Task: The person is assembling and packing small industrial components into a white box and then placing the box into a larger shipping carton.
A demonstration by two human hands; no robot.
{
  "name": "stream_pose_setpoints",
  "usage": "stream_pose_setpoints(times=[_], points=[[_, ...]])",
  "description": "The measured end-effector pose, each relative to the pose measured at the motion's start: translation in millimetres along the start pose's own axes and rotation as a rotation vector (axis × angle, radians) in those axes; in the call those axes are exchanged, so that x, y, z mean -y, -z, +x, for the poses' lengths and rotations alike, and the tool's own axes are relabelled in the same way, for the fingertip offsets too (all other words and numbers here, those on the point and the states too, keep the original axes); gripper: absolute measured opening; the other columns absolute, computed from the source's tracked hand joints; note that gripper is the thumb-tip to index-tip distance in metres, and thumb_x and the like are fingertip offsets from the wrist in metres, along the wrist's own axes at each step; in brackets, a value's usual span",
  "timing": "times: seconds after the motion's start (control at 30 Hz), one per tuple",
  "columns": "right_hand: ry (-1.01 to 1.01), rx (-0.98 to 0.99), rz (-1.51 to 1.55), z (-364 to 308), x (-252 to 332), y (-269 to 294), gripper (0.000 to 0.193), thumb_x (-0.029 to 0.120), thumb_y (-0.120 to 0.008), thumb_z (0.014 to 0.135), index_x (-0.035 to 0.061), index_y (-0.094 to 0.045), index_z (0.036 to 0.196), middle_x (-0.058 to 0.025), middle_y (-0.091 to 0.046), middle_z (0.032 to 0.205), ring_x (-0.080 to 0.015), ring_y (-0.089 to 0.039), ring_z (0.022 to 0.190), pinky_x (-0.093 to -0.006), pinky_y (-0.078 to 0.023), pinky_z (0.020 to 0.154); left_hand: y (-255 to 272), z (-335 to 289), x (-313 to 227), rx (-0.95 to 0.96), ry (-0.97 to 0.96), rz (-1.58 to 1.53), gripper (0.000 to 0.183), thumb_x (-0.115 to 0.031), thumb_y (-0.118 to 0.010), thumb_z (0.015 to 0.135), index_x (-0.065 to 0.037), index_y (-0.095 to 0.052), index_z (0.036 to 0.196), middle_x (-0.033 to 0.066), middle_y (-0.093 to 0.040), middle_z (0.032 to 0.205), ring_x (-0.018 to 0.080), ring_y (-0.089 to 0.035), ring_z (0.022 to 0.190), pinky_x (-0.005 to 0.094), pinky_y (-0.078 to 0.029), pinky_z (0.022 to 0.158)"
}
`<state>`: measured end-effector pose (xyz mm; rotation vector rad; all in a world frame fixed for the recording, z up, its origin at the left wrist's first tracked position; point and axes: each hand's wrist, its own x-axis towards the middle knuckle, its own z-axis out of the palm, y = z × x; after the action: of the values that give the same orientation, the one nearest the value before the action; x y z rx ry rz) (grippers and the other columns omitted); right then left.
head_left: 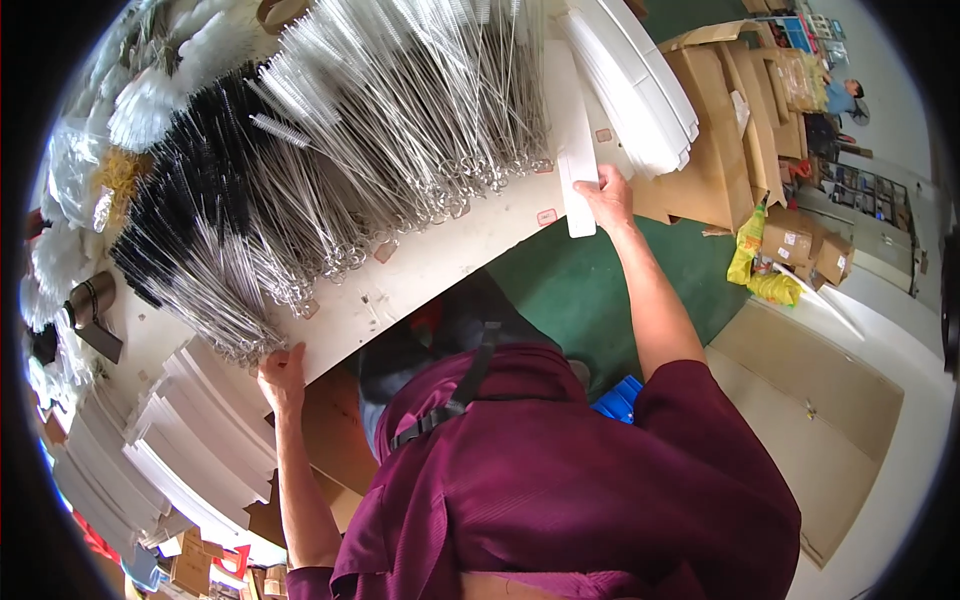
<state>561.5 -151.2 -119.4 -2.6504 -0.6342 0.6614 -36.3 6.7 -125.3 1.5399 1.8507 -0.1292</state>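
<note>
The left hand (283,372) rests with fingers curled at the table (430,265) edge beside the wire brushes (240,300), while the right hand (607,195), fingers clamped, holds a white card strip (575,195) lying near the stacked cards (640,90).

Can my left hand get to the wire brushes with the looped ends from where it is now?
Probably yes. The left hand rests at the table edge, right beside the nearest looped wire brushes, and nothing lies between them. The right hand is busy on a white card strip.
</note>
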Motion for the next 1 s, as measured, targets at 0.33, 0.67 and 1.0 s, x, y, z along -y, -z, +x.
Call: stream_pose_setpoints(times=[0.33, 0.67, 1.0], points=[[0.239, -0.082, 0.739, -65.4, 67.9, 28.9, 0.022, 0.019, -0.063, 0.100, -0.0026, -0.064, 0.100, -0.0003, -0.064, 0.080, -0.0051, -0.058, 0.071, -0.0243, -0.049, 0.062, -6.0, -49.3, -27.8, 0.154, -0.254, -0.027, 0.026, -0.024, -0.074, 0.083, 0.001, -0.070, 0.084, 0.0194, -0.072, 0.077, 0.0328, -0.072, 0.075, 0.0408, -0.055, 0.071], [0.716, 0.566, 0.304, -154.2, 180.2, 23.7, 0.016, 0.016, -0.068, 0.094, 0.0008, -0.063, 0.092, -0.0109, -0.063, 0.072, -0.0097, -0.055, 0.068, -0.0332, -0.048, 0.062, 56.8, -126.9, -198.0, -0.116, -1.095, 0.081, 0.053, -0.013, -0.078, 0.078, -0.004, -0.059, 0.126, 0.0215, -0.058, 0.131, 0.0403, -0.057, 0.120, 0.0511, -0.046, 0.103], [0.848, 0.960, 0.209, -184.0, 228.0, 14.2, 0.022, 0.017, -0.073, 0.087, -0.0034, -0.067, 0.093, -0.0192, -0.069, 0.080, -0.0234, -0.063, 0.068, -0.0376, -0.049, 0.067, 74.7, -134.9, -217.5, 0.086, -1.203, 0.360, 0.074, -0.016, -0.080, 0.069, 0.005, -0.048, 0.133, 0.0211, -0.056, 0.118, 0.0375, -0.056, 0.110, 0.0486, -0.042, 0.102]])
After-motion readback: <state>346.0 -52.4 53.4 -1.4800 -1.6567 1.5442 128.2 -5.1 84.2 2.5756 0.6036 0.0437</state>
